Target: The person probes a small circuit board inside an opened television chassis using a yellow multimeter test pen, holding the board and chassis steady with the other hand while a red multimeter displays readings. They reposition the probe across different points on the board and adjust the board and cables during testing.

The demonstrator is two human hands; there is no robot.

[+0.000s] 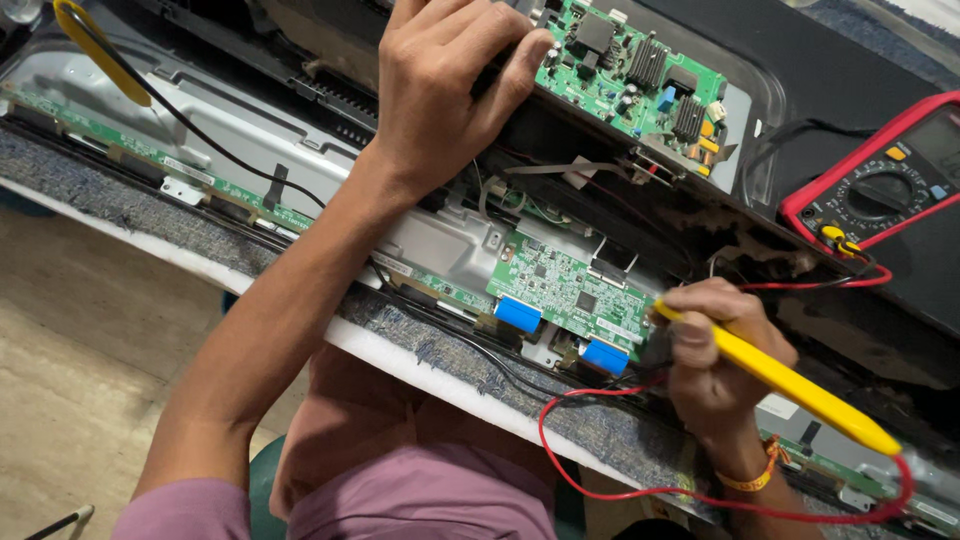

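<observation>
Nearest me is my own lap in pink cloth, and beyond it the padded bench edge (420,350) carrying the opened flat-panel chassis (250,130), the largest thing here. Over it, my left hand (440,90) presses palm-down with fingers curled over the edge of the green main board (630,70); it grips nothing loose, only steadies. To the right sits the red-cased multimeter (880,180), its dial side turned toward me. Lower down, the smaller green driver board (570,290) with two blue connectors (518,313) lies at the chassis edge. My right hand (715,365) is clenched, pen-like, round the yellow probe (790,385), whose tip meets that board's right edge; the red lead (600,470) loops beneath my wrist. I judge the probing goes best with the tip held square on a single pad, wrist braced on the bench, the lead kept slack, and my eyes going to the meter only once the contact is firm.
</observation>
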